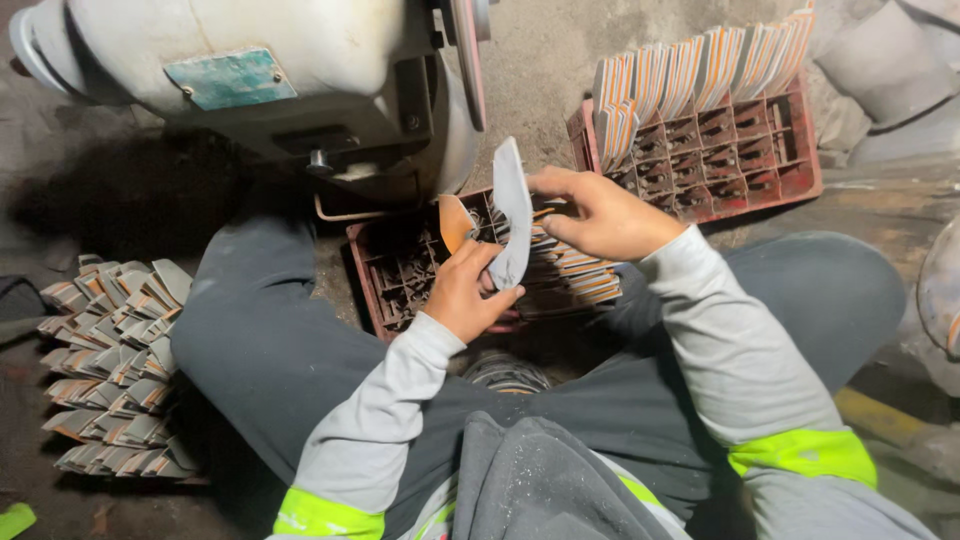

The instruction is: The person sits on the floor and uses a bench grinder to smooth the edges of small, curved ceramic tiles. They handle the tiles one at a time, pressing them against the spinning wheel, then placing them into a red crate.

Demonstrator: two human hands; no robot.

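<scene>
My left hand (462,293) grips the lower end of a thin grey sole-shaped piece (513,205) that stands upright over the near crate; an orange-faced piece (455,220) sits just behind my fingers. My right hand (598,213) pinches the same grey piece near its top edge, fingers curled, above a row of orange-and-grey pieces (575,275) lying in the near red crate (375,275). Both hands are in front of a grinding machine (300,80) with its wheel (468,60) edge-on.
A second red crate (790,170) at the back right holds upright rows of similar pieces. A large pile of grey pieces (115,365) lies on the floor at the left. My knees in dark trousers flank the near crate.
</scene>
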